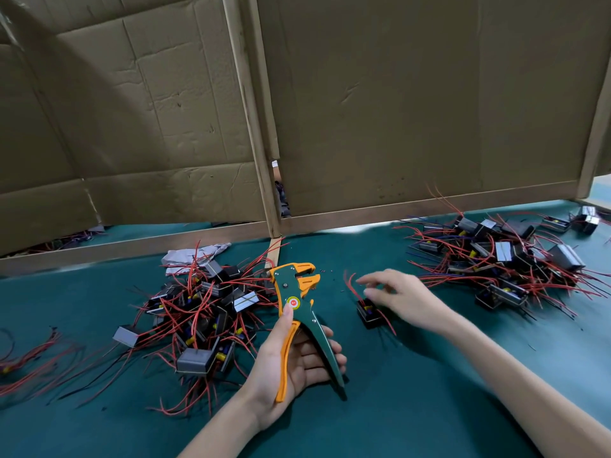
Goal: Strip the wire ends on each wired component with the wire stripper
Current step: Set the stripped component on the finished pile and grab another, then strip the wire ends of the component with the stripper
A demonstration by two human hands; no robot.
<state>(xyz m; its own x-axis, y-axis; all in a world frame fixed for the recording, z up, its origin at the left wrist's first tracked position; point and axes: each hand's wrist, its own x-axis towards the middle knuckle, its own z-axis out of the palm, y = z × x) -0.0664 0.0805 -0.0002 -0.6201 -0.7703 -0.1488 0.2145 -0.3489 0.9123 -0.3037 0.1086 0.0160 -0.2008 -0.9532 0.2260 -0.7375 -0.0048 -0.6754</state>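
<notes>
Wire stripper (299, 302), the only one in the head view, stands upright over the middle of the green table (429, 375), head open and empty. The left hand (297, 361) grips its handles, thumb on the pivot. The right hand (400, 295), blurred, hovers with loosely spread fingers over one lone component (368, 314) lying just right of the tool; whether it touches I cannot tell. Two heaps of red-wired components are in view: a left heap (205, 312) beside the stripper and a right heap (502, 259) toward the far right corner, each too tangled to count, roughly a dozen or more apiece. A loose wire bundle (29, 352) lies at the left edge. Dark specks (330, 272) near the head suggest stripping is under way. The wire ends are too small to tell which heap is finished, so probably much is left.
</notes>
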